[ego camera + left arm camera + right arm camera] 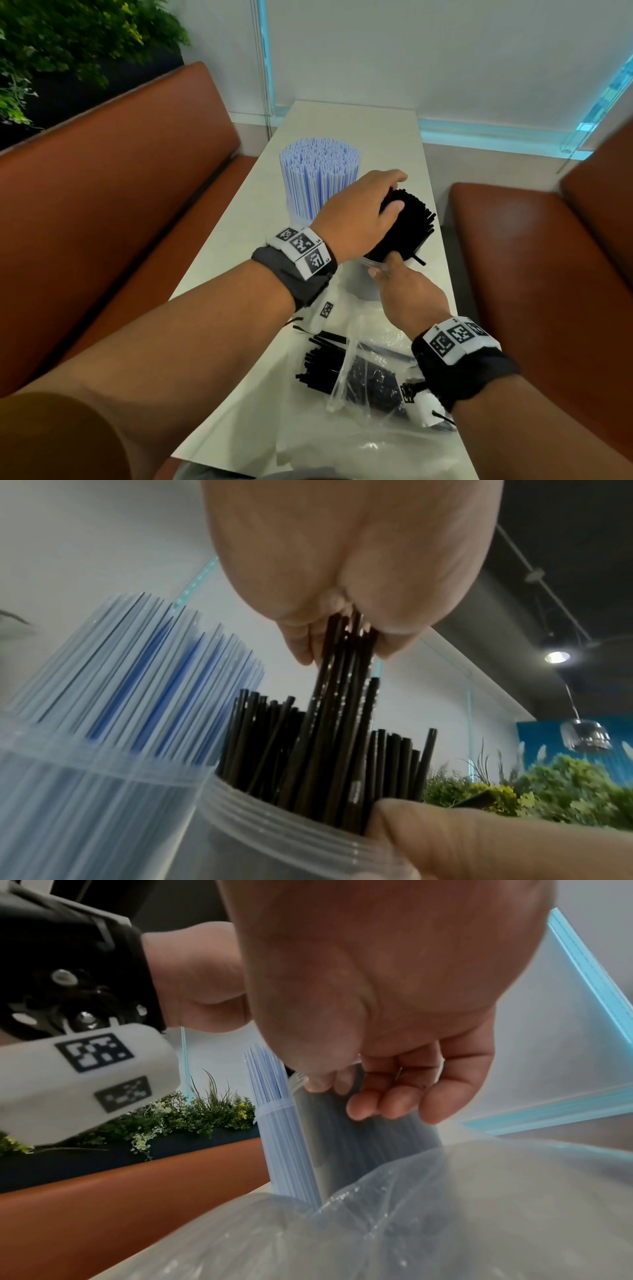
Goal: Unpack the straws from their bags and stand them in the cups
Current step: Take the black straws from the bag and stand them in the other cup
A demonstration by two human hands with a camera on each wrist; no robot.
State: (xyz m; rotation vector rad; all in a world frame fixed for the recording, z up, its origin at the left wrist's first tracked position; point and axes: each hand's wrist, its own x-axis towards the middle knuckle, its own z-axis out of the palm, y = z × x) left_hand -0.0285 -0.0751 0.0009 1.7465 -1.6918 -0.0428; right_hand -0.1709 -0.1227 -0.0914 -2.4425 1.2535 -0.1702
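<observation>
A clear cup (368,274) packed with black straws (411,222) stands mid-table. My left hand (394,192) reaches over it from above and grips a bunch of the black straws (342,696) by their tops; that bunch stands higher than the others in the cup (274,831). My right hand (385,265) pinches the near rim of this cup, its thumb (445,837) lying on the rim. Behind and to the left, a second clear cup (301,214) is full of blue-and-white straws (318,174). More black straws (325,366) lie half inside a clear plastic bag (373,377) near the front edge.
The narrow white table (356,123) runs between two brown benches (113,192), with a wall at its far end. Crumpled plastic bags (411,1218) cover the near end of the table under my right wrist. Plants (68,37) sit behind the left bench.
</observation>
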